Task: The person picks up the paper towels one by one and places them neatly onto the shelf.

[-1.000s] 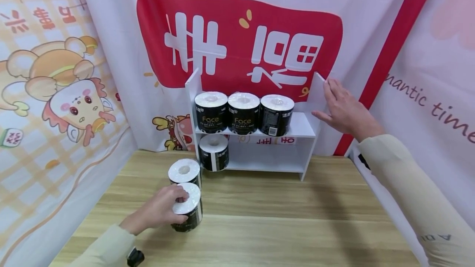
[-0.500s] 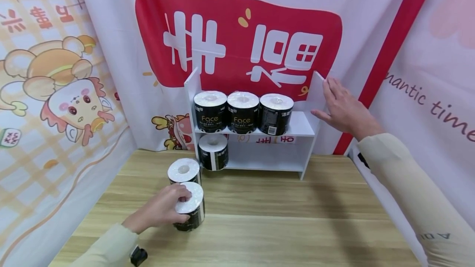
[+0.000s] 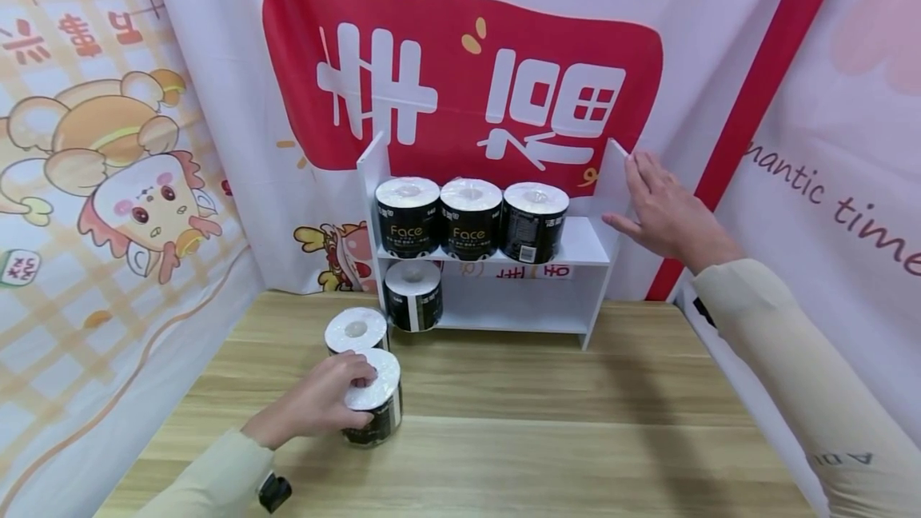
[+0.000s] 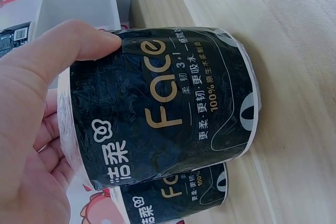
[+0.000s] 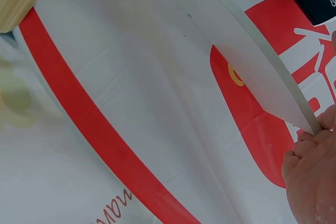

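My left hand (image 3: pixel 316 398) grips a black-wrapped toilet roll (image 3: pixel 387 416) with a white top, fingers at its core hole and thumb on its side. Its "Face" label fills the left wrist view. Just behind it, partly hidden, a second toilet roll (image 3: pixel 356 328) stands on the table. My right hand (image 3: pixel 669 214) holds the upper right side panel (image 5: pixel 268 72) of a small white shelf (image 3: pixel 514 310), thumb on the inner side and fingers on the outer. Several more rolls stand on this shelf: three in a row above, with the middle roll (image 3: pixel 471 222) among them, and one lower-left roll (image 3: pixel 413 302).
The wooden table (image 3: pixel 547 438) stretches in front of the shelf. A printed cloth (image 3: pixel 460 86) hangs close behind the shelf, and a cartoon-patterned cloth (image 3: pixel 129 278) borders the table's left side. The upper row leaves a gap near the right panel.
My left hand has shifted slightly to the right with the toilet roll, drawing it a little away from the one behind. My right hand and the shelf stay put.
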`<state>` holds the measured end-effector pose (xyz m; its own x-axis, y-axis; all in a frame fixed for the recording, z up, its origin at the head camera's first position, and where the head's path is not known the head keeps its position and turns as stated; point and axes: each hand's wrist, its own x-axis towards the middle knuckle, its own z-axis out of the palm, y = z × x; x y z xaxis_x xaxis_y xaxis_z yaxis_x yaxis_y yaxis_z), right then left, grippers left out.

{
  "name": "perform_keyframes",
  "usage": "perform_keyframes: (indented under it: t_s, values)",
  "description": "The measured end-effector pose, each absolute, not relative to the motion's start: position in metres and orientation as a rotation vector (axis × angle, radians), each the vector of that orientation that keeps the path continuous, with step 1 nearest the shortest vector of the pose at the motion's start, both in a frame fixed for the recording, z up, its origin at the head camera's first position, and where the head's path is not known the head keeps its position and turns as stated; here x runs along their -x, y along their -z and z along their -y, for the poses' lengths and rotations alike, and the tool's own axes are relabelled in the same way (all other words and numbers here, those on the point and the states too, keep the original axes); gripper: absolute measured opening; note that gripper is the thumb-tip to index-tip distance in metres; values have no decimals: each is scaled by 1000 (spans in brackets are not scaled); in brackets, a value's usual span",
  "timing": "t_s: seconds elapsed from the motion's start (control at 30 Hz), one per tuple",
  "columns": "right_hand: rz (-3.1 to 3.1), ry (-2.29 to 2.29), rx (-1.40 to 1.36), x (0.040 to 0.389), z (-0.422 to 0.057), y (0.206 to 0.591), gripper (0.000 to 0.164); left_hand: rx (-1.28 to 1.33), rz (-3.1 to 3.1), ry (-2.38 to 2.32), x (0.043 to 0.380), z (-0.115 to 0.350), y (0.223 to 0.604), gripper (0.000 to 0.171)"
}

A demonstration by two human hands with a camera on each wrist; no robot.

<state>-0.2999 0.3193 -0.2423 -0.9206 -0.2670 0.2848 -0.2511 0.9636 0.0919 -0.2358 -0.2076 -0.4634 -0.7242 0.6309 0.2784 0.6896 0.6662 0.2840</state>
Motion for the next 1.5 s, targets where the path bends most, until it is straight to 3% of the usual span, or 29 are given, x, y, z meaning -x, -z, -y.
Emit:
perform_keyframes:
  t_s: [1.5]
  values:
    - [2822,75,-377,302,-320,243,113,1264,2719,531,250,152,421,39]
